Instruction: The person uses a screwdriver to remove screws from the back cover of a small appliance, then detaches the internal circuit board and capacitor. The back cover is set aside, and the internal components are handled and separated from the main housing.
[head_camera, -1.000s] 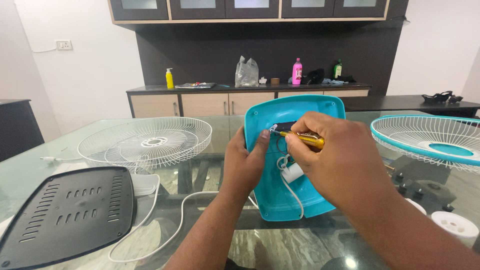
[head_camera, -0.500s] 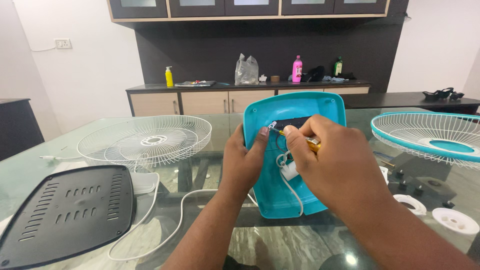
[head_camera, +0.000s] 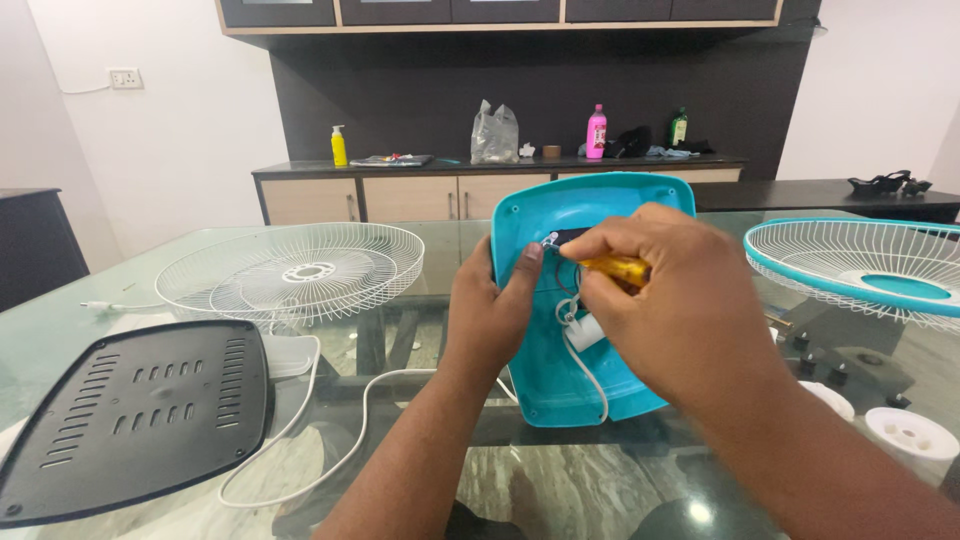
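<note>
A teal plastic fan housing (head_camera: 600, 205) stands tilted on the glass table, its hollow inside facing me. My left hand (head_camera: 490, 310) grips its left edge, thumb resting inside near the top. My right hand (head_camera: 680, 295) holds a yellow-handled screwdriver (head_camera: 615, 268), its tip pointing left at a small metal part (head_camera: 549, 240) near the housing's top. A white cord (head_camera: 585, 365) with a white plug-like piece (head_camera: 583, 332) runs down inside the housing.
A white wire fan guard (head_camera: 290, 272) lies at the left, and a black vented base plate (head_camera: 135, 415) sits nearer. Another guard with a teal rim (head_camera: 860, 268) lies at the right, with black knobs (head_camera: 815, 360) and white caps (head_camera: 908, 432). Behind stands a counter with bottles.
The screwdriver has slid a little left and down across the housing's top, with my right hand covering more of it. My left hand keeps its hold.
</note>
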